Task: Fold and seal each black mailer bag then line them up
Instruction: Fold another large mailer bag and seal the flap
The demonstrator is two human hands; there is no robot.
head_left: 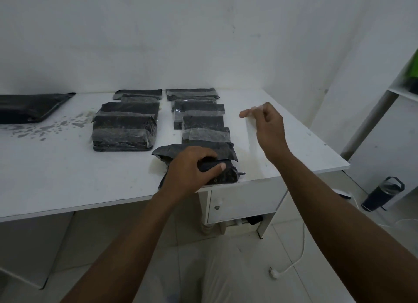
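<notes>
With the left hand (pixel 194 167) clamped over the folded black bag (pixel 203 164) at the table's (pixel 67 178) near edge and the right hand (pixel 267 126) pinching a clear tape strip (pixel 251 126) above, the fold may spring open if that pressure eases before taping.

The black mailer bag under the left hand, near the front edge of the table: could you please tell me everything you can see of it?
The black mailer bag is dull, crinkled black plastic, bulging as if filled. It lies on the white table at its front edge, just in front of the right-hand column of taped bags. Its flap looks folded over, and no clear tape shows on it yet. The left hand presses down on its middle; the right hand is raised beside it, apart.
</notes>
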